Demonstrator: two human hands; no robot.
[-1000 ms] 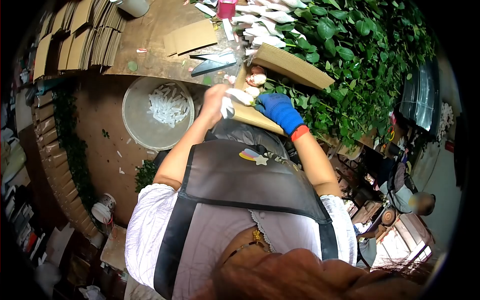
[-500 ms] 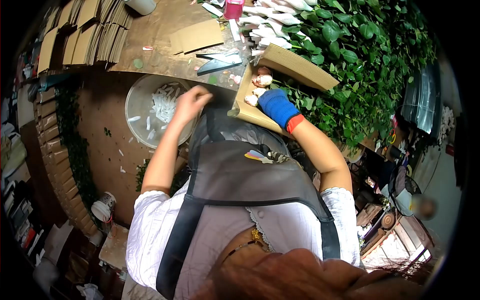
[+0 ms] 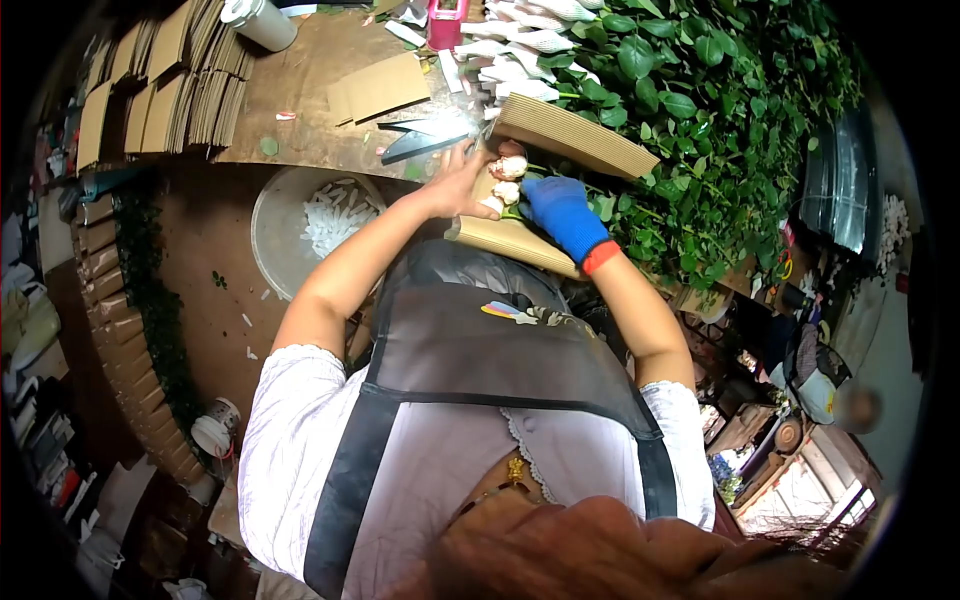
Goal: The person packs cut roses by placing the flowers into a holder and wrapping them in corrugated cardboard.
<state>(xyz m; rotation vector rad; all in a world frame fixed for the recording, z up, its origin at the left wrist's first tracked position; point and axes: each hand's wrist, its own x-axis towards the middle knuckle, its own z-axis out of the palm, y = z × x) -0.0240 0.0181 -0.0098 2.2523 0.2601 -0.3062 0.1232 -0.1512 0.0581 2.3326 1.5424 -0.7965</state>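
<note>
Several pale pink roses (image 3: 508,168) lie with their heads in a row inside a folded corrugated cardboard wrap (image 3: 575,135). My bare left hand (image 3: 456,183) is at the left edge of the wrap, fingers spread, thumb close to the lowest rose head. Nothing shows in its grip. In a blue knitted glove with a red cuff, my right hand (image 3: 562,215) is just right of the rose heads. Its fingers are closed over the stems, which are mostly hidden beneath it.
Open scissors (image 3: 425,145) and flat cardboard pieces (image 3: 380,88) lie on the wooden table. Leafy rose stems (image 3: 690,150) and white-netted buds (image 3: 530,45) fill the right. Cardboard stacks (image 3: 170,85) stand at left; a tub (image 3: 275,235) of white pieces sits below the table edge.
My left hand has moved up and right from above the tub to the cardboard wrap, its fingers spreading. My right hand has shifted slightly off the rose heads, exposing more of them.
</note>
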